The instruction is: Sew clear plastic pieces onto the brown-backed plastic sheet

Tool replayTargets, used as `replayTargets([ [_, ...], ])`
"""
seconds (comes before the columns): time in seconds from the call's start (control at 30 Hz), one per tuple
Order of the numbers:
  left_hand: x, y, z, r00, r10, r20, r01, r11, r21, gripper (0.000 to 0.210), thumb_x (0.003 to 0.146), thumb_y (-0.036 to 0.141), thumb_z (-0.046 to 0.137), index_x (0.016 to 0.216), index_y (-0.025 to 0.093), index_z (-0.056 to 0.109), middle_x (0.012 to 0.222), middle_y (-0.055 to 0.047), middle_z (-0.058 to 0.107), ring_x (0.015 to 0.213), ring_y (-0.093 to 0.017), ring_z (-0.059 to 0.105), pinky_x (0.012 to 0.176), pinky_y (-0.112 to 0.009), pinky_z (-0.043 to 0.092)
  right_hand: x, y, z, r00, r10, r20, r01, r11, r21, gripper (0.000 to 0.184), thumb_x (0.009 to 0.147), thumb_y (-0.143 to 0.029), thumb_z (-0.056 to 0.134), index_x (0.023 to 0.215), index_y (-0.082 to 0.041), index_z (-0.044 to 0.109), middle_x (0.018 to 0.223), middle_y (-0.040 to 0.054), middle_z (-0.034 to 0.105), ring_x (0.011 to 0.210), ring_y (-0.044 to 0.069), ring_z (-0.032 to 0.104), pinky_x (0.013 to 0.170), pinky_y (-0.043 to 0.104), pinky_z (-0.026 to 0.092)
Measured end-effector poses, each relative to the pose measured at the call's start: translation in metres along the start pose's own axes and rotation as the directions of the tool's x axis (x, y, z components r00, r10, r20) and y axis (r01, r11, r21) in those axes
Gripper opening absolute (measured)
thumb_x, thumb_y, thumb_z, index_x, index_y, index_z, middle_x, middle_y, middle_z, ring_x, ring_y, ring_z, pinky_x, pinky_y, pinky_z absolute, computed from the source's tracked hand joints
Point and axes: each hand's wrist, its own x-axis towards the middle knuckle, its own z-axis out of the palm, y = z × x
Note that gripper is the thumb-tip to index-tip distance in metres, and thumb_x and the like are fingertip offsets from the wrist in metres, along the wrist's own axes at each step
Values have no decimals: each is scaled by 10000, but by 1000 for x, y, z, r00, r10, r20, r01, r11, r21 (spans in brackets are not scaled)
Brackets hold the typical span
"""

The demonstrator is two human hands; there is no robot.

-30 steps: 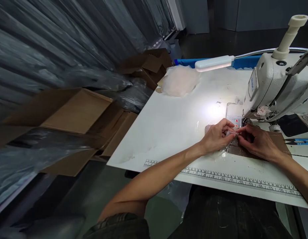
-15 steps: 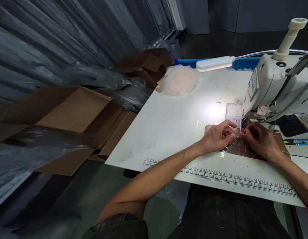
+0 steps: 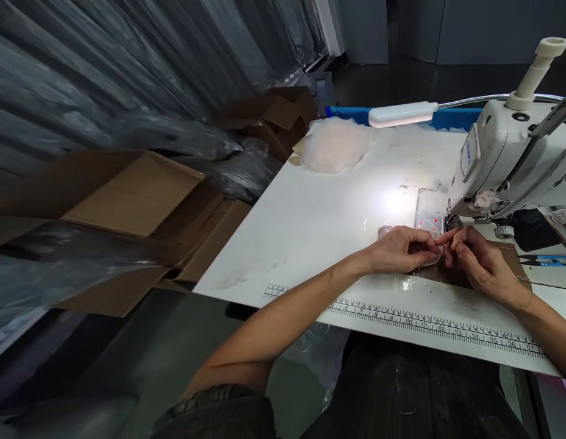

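Just in front of the sewing machine [image 3: 479, 155], my left hand [image 3: 404, 249] is closed on a small piece of sheer fabric [image 3: 384, 231], whose pale edge shows beyond the knuckles. My right hand [image 3: 487, 265] sits close on the other side, thumb and fingers pinched together. What they pinch is too small to make out. The fingertips of both hands meet or nearly meet below the needle area. Small red marks [image 3: 435, 221] show on the clear plate beside the presser foot. Under the hands lies a brown panel [image 3: 509, 259].
A pile of pale pink sheer fabric [image 3: 335, 146] lies at the table's far left corner. A white lamp [image 3: 402, 114] lights the white table [image 3: 310, 225]. Blue thread snips [image 3: 551, 260] and a dark phone-like slab [image 3: 533, 229] lie at right. Cardboard boxes [image 3: 141, 189] stand left of the table.
My left hand's fingers have reached right towards the right hand, which has turned and pinched close. The red-marked bit between the hands is now hidden. More red marks show on the plate.
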Motion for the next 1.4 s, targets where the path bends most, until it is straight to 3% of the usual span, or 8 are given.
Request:
replayTargets([
  [0.3,-4,-1,-8,973,151,173,-191,951,244,109,891,219,578,896,181,681,885,-23,726,809,-126,656,744,-258,528,-21,-6,-14,983,7,183,84,870,-486,59,902,-240,377,845,-253,365,657,-21,517,491,124,461,478,271,382],
  [0.47,-3,-4,-7,963,223,149,-251,946,206,381,866,207,635,1235,176,545,1020,-70,713,913,-144,666,758,-255,548,-17,-10,-14,991,124,56,-90,907,-412,138,944,-324,365,846,-246,422,634,-26,518,505,121,483,479,260,403],
  [0.57,0,-7,-10,981,180,70,-191,958,215,196,874,219,628,1067,192,615,936,-35,724,811,-120,662,689,-230,532,-13,-9,-17,985,171,20,-148,899,-412,187,928,-414,462,898,-232,491,631,-24,533,535,132,517,481,263,415],
  [0.73,3,-11,-12,990,129,52,-138,959,248,53,877,214,630,846,180,657,816,6,715,742,-98,654,708,-232,522,-14,-13,-24,976,180,124,-103,879,-466,236,929,-364,477,770,-219,573,624,2,582,503,127,509,468,270,401],
  [0.97,4,-17,-15,924,373,84,-381,885,266,100,902,125,516,841,165,585,1010,-74,669,952,-160,640,839,-317,548,-11,-33,5,982,-104,159,146,947,-286,207,967,-277,413,822,-223,552,818,54,631,713,160,595,633,280,493],
  [1.07,3,-14,-17,912,410,17,-399,876,272,116,899,118,509,822,165,582,1047,-85,629,939,-159,629,793,-308,561,-18,-17,-7,999,34,13,-24,882,-470,199,927,-303,437,770,-232,536,639,18,583,526,155,523,486,276,412],
  [1.2,2,-7,-14,898,437,-50,-425,891,162,103,894,205,618,801,165,640,1031,-81,626,979,-168,631,824,-318,572,-34,-2,-31,953,248,-177,-299,867,-399,254,918,-416,468,802,-223,585,610,17,591,481,157,503,410,276,384],
  [1.4,2,0,-4,959,266,-100,-267,964,10,161,913,292,612,841,159,667,809,-36,694,736,-118,639,690,-262,547,-27,-7,-27,959,227,-171,-264,935,-237,365,897,-537,524,966,-192,624,760,57,654,634,175,597,531,296,489],
])
